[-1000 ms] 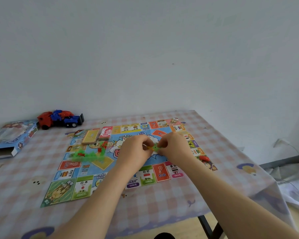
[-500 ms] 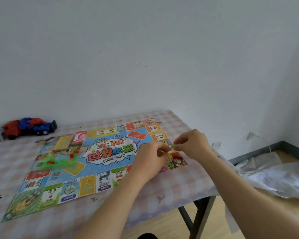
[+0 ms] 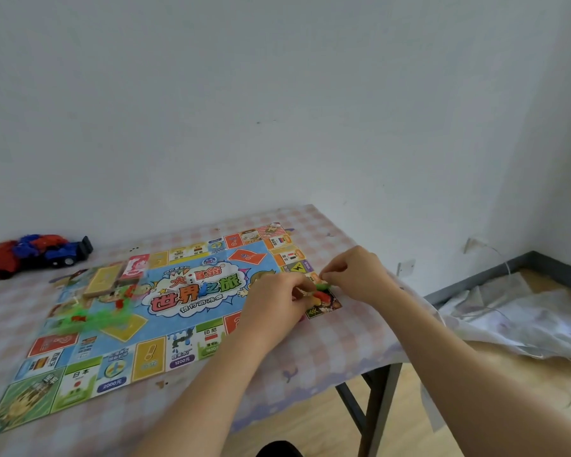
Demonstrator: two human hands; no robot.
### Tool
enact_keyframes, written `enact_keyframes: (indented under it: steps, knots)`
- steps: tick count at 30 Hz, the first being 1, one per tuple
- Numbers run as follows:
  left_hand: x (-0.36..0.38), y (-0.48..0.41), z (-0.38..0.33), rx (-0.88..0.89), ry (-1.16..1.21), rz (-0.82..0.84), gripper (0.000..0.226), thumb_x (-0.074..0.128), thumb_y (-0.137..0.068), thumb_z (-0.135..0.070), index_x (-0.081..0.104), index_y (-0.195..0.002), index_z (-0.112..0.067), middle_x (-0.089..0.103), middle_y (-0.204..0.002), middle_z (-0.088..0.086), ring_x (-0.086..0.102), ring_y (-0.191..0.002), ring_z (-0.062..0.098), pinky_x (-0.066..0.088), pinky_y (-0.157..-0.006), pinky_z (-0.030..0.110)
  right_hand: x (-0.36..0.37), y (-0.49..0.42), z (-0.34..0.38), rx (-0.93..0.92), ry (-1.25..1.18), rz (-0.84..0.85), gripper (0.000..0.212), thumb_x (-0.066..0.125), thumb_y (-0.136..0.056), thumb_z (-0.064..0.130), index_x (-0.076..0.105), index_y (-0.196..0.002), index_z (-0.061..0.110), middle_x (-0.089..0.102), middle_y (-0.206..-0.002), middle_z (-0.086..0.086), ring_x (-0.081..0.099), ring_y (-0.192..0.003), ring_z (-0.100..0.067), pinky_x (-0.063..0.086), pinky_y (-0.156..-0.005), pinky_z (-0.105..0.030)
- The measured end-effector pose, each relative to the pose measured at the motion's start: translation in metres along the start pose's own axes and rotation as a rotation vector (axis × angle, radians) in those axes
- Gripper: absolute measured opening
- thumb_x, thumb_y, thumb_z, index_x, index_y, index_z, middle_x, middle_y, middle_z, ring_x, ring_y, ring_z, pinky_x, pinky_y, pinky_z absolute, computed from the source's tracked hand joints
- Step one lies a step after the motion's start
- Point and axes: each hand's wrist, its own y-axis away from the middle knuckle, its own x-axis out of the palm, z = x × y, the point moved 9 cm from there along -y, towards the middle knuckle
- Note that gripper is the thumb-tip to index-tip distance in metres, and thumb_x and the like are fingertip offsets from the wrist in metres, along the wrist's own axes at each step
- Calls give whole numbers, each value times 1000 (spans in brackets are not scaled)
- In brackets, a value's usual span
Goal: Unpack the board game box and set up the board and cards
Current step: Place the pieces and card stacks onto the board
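Hands close together over the right corner of the board: the right hand pinches a small green piece just above a red piece; the left hand is curled, its grip unclear.

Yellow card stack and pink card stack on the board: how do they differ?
The yellow-backed card stack lies nearer the camera, further left; the pink-backed card stack lies behind it, further back. The yellow stack's face looks larger than the pink stack's. Both lie flat on the colourful game board.

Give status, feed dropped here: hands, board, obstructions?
Right hand pinches green piece over board's right corner. Left hand curled alongside, grip unclear. Red piece beneath. Nothing obstructing.
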Motion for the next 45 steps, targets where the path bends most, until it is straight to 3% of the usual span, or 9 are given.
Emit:
enact_keyframes:
  steps: [2,8,13,20,25,30,37,41,45]
  knots:
    - [0,0,3,-17,33,-3,27,73,-80,-27,69,-107,-27,70,-98,-12,63,-84,0,54,-78,24,-2,-1,-1,3,14,-3,13,66,-84,19,78,-89,17,71,-86,2,61,-80,-12,51,-69,-28]
    - [2,-3,2,-23,69,-3,34,75,-78,-26,66,-111,-25,69,-101,-13,64,-81,0,55,-76,24,9,-2,1,5,16,49,6,72,-76,22,78,-78,22,71,-74,2,59,-67,-9,46,-55,-21]
    - [2,-2,3,-24,88,-5,34,76,-77,-25,66,-110,-24,70,-99,-11,64,-81,1,56,-78,26,16,-9,2,-3,36,45,6,71,-76,23,77,-79,22,71,-75,3,65,-74,-14,53,-63,-29]
    - [0,-3,6,-35,103,-4,36,77,-76,-23,66,-110,-23,70,-98,-9,64,-82,2,55,-78,25,10,-15,4,-18,79,-34,4,67,-82,22,69,-80,23,57,-78,7,53,-70,-10,38,-51,-20]
    - [-6,-5,10,-40,111,-9,36,78,-76,-22,67,-110,-23,70,-98,-10,63,-82,1,55,-76,21,9,-16,6,-30,81,-52,7,65,-84,22,68,-77,25,58,-76,7,50,-65,-4,35,-50,-18]
    - [-4,-5,10,-57,135,23,35,79,-74,-26,68,-107,-22,70,-96,-10,63,-80,1,55,-75,22,12,-12,9,-28,81,17,3,73,-75,22,75,-76,20,68,-76,5,60,-73,-10,47,-56,-21]
    - [2,-5,6,-58,157,45,41,79,-75,-23,65,-113,-23,69,-94,-10,63,-81,1,55,-79,23,3,-3,10,-28,92,74,7,72,-77,20,78,-81,18,66,-71,4,58,-71,-10,43,-54,-17]
    - [3,-6,5,-77,152,63,45,78,-76,-22,62,-118,-24,69,-101,-9,64,-82,2,56,-80,25,-3,0,7,12,34,131,11,75,-78,24,76,-86,15,71,-75,-1,63,-62,-12,48,-50,-17]
    - [4,-9,5,-100,155,74,45,76,-77,-17,61,-119,-22,68,-104,-6,63,-84,5,55,-81,25,10,2,9,46,100,245,22,78,-71,11,76,-92,14,74,-80,-4,63,-55,-5,52,-62,-17]
